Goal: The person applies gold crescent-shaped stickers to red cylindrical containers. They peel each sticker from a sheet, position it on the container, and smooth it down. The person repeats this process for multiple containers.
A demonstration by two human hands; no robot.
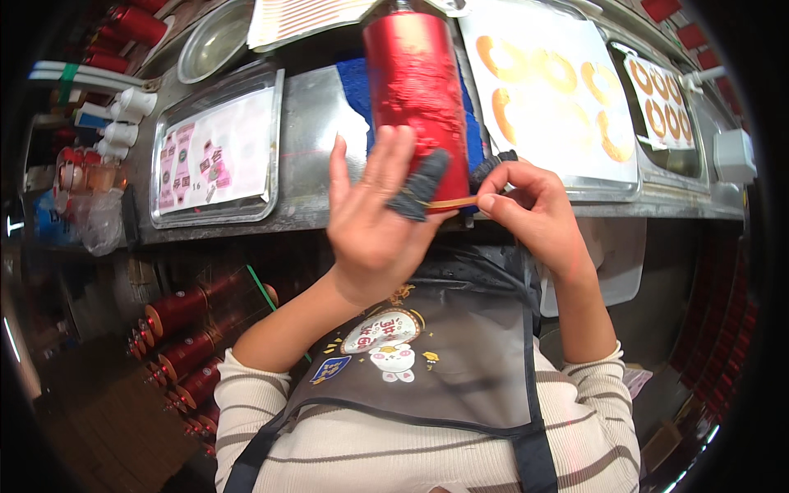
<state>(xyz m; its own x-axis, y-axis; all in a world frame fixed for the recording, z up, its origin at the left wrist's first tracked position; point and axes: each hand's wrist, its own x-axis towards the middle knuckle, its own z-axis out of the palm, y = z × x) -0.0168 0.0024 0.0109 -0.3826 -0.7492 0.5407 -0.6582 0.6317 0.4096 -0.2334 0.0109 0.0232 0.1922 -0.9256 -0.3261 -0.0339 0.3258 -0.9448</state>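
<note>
A shiny red metal cylinder (pixel 415 90) with a crinkled, raised surface lies lengthwise before me on a blue cloth (pixel 355 90). My left hand (pixel 370 218) is at its near end, fingers stretched out and slightly blurred. A dark finger cot (pixel 421 187) covers the thumb, which rests against the cylinder. My right hand (pixel 532 209) pinches one end of a thin orange strip (pixel 454 203) between thumb and forefinger; dark cloth covers a fingertip there too. The strip runs from that pinch to the cylinder's near rim, and its other end is hidden by my left hand.
Right of the cylinder, a tray holds a white sheet of orange ring-shaped pieces (pixel 567 148); a smaller ring sheet (pixel 657 99) lies beyond. On the left are a tray of pink printed labels (pixel 218 156) and a metal bowl (pixel 215 41). More red cylinders (pixel 185 361) stand below the bench.
</note>
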